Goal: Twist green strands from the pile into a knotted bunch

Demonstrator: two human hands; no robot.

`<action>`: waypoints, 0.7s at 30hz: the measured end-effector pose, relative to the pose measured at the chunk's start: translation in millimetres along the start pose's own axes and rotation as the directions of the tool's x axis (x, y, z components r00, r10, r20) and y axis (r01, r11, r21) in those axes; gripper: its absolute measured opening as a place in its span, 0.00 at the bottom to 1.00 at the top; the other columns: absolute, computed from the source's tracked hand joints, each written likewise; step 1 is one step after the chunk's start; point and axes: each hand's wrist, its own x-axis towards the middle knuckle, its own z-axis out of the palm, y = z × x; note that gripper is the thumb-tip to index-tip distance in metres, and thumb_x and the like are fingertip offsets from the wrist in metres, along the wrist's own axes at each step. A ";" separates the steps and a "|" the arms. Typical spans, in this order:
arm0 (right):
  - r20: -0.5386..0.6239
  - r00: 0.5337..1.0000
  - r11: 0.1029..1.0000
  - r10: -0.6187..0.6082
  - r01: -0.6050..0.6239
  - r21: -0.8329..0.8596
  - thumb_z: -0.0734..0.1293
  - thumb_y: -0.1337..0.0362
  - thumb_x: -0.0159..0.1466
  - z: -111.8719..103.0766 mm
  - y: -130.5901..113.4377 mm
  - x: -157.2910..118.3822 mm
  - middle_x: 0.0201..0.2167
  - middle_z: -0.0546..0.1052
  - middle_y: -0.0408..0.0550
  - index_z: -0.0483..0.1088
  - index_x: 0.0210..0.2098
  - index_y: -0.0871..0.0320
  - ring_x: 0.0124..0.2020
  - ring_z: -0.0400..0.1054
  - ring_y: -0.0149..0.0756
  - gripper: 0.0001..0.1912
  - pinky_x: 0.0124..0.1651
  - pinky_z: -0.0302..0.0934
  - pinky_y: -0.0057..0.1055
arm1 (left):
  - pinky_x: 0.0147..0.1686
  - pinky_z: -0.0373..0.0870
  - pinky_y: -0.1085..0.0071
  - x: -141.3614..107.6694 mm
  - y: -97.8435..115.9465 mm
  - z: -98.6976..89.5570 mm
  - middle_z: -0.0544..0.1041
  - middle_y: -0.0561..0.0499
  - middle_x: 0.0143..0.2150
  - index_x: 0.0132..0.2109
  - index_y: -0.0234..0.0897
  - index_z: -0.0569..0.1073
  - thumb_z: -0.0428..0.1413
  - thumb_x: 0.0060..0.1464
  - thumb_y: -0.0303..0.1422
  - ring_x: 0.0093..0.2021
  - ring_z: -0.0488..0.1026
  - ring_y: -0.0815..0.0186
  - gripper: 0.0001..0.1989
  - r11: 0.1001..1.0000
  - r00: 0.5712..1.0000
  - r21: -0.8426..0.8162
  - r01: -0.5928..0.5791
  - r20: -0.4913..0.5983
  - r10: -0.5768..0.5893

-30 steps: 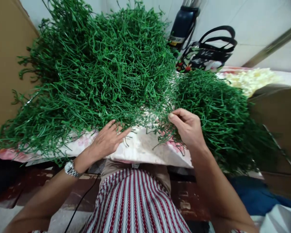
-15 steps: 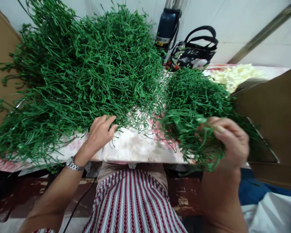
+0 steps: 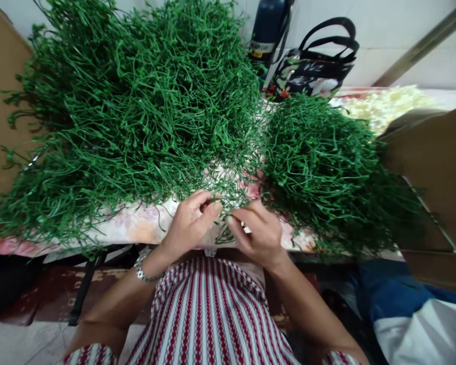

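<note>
My left hand (image 3: 192,220) and my right hand (image 3: 259,234) are close together over the table's front edge, fingertips pinched. Between them is a thin green plastic stem (image 3: 224,215), partly hidden by the fingers; both hands seem to grip it. A large tangled pile of green plastic stems (image 3: 144,101) rises behind and to the left of my left hand. To the right of my right hand sits a smaller pile of such stems (image 3: 323,157). Loose stems lie scattered on the flowered tablecloth (image 3: 137,225) in the gap between the piles.
Behind the piles stand a dark blue bottle (image 3: 266,33) and a floral handbag (image 3: 315,71). Pale yellow pieces (image 3: 395,104) are heaped at the back right. Cardboard boxes (image 3: 437,187) flank the table. Blue and white cloth (image 3: 414,309) lies low at the right.
My right hand has left the smaller pile, where it held a bunch of stems, and come to the middle. My left hand has moved right from the big pile's edge and closed.
</note>
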 end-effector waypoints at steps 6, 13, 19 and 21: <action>0.263 0.959 0.994 -0.108 0.109 0.009 0.61 0.65 0.62 24.4 -8.0 -21.6 0.29 0.71 0.49 0.69 0.40 0.60 0.31 0.65 0.33 0.09 0.34 0.62 0.31 | 0.26 0.58 0.77 8.4 -17.2 12.7 0.65 0.56 0.23 0.30 0.35 0.72 0.59 0.46 0.32 0.25 0.61 0.74 0.05 0.822 0.942 -0.560 0.104 -0.208 -0.261; 0.088 0.996 0.983 -0.024 0.008 0.186 0.60 0.71 0.61 0.4 -9.5 -11.3 0.37 0.72 0.53 0.64 0.49 0.61 0.37 0.67 0.34 0.16 0.38 0.65 0.31 | 0.28 0.60 0.77 -2.9 -9.7 6.7 0.69 0.55 0.26 0.32 0.38 0.72 0.57 0.50 0.30 0.27 0.63 0.73 0.01 0.927 0.952 -0.375 -0.022 -0.291 -0.095; -0.122 0.992 0.998 0.011 -0.019 -0.065 0.64 0.74 0.56 -2.0 -4.9 -9.7 0.36 0.72 0.52 0.65 0.45 0.58 0.38 0.65 0.38 0.17 0.39 0.63 0.36 | 0.29 0.61 0.75 -8.5 -11.0 8.9 0.69 0.54 0.28 0.32 0.38 0.72 0.54 0.52 0.30 0.28 0.65 0.71 0.02 0.969 0.970 -0.229 -0.094 -0.242 0.037; -0.139 0.989 0.996 0.056 -0.064 -0.060 0.65 0.72 0.56 -2.3 -1.3 -8.7 0.36 0.72 0.51 0.65 0.43 0.58 0.39 0.65 0.38 0.15 0.41 0.62 0.38 | 0.30 0.61 0.74 -8.7 -13.4 9.5 0.69 0.54 0.28 0.32 0.38 0.72 0.54 0.52 0.28 0.29 0.65 0.71 0.03 0.952 0.970 -0.275 -0.138 -0.232 0.074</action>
